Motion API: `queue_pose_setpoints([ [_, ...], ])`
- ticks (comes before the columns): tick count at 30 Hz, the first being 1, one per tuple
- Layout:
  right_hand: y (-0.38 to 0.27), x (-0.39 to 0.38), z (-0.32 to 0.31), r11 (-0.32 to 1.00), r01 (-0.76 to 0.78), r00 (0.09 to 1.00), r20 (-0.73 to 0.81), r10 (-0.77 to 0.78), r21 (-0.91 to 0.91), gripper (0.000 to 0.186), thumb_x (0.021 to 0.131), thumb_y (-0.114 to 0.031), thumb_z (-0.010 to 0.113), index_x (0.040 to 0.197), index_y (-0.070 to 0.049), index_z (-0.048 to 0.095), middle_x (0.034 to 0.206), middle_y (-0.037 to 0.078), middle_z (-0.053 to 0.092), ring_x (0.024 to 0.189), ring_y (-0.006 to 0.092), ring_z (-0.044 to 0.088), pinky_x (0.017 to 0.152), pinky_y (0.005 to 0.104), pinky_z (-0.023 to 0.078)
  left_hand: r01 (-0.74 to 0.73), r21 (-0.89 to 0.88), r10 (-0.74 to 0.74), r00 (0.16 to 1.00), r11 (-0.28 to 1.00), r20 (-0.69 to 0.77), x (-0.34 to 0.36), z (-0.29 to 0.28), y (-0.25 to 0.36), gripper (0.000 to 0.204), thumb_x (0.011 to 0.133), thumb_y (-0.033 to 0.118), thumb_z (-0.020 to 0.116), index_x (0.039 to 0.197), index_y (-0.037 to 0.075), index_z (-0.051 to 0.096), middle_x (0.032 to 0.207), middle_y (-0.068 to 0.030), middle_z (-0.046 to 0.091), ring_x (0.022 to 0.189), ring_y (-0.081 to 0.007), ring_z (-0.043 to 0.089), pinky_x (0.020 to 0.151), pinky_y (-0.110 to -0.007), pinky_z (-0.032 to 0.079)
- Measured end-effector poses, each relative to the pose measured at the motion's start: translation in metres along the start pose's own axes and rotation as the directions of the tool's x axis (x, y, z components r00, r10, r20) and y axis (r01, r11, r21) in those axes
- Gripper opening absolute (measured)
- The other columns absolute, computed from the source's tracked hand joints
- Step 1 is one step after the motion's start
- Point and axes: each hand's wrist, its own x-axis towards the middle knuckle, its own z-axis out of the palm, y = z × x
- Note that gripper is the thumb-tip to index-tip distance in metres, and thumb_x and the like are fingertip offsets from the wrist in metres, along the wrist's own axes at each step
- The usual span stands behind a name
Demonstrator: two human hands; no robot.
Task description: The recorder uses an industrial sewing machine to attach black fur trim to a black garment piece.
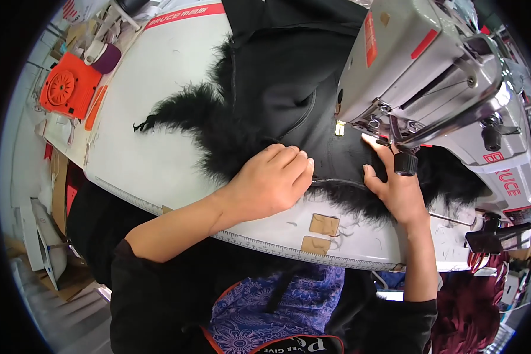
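Observation:
A black garment piece (277,71) with fluffy fur trim (209,127) along its edges lies across the white sewing table and under the sewing machine (389,65). My left hand (271,180) is closed on the cloth near its front edge, beside the fur, with the fingers curled inward. Thumb and forefinger apart, my right hand (398,189) rests on the fabric just right of the presser foot (340,127). Part of its fingers is hidden behind the machine's black knob (406,163). More fur shows beneath and to the right of that hand.
A measuring tape (259,248) runs along the table's front edge, near two tan patches (324,224). An orange device (71,85) and a purple thread spool (106,58) sit at the far left. Dark red fabric (469,307) hangs at the lower right.

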Motion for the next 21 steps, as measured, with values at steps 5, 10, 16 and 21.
queue_pose_setpoints([
  [5,-0.010,0.004,0.003,0.920,0.388,0.921,0.064,-0.385,-0.051,0.037,0.067,0.014,0.056,0.101,-0.001,0.062,0.111,0.009,0.059,0.109,0.0272,0.054,0.092,0.0347,0.044,0.077,-0.045,-0.074,0.995,0.996,0.063,0.004,-0.005,0.006,0.027,0.068,0.005,0.060,0.093,-0.004,0.059,0.099,-0.0118,0.059,0.091,-0.0259,0.059,0.077,-0.035,0.049],
  [10,-0.012,0.000,0.003,0.957,0.287,0.956,0.041,-0.289,0.049,0.032,0.068,0.006,0.063,0.099,0.000,0.061,0.110,0.010,0.060,0.106,0.0287,0.056,0.089,0.0348,0.047,0.263,-0.097,-0.225,0.930,0.960,0.292,0.028,-0.012,-0.001,0.034,0.061,0.005,0.066,0.094,0.003,0.058,0.090,-0.0064,0.055,0.086,-0.0230,0.055,0.073,-0.033,0.044],
  [16,-0.021,0.002,0.021,0.966,0.247,0.966,-0.054,-0.252,-0.083,0.046,0.051,0.009,0.062,0.094,-0.004,0.054,0.097,0.007,0.057,0.091,0.0307,0.056,0.074,0.0370,0.050,0.257,-0.180,-0.222,0.956,0.950,0.193,0.033,0.010,-0.016,0.044,0.051,0.000,0.069,0.093,0.010,0.059,0.085,-0.0040,0.053,0.083,-0.0230,0.051,0.072,-0.033,0.038],
  [21,-0.015,0.002,0.018,0.979,0.189,0.978,-0.078,-0.194,-0.074,0.045,0.054,0.013,0.057,0.095,-0.004,0.054,0.091,0.009,0.058,0.088,0.0311,0.057,0.071,0.0379,0.048,0.439,-0.406,-0.341,0.893,0.802,0.293,0.040,0.008,-0.026,0.036,0.056,-0.002,0.066,0.089,0.008,0.060,0.082,-0.0062,0.059,0.086,-0.0270,0.055,0.075,-0.035,0.040],
])
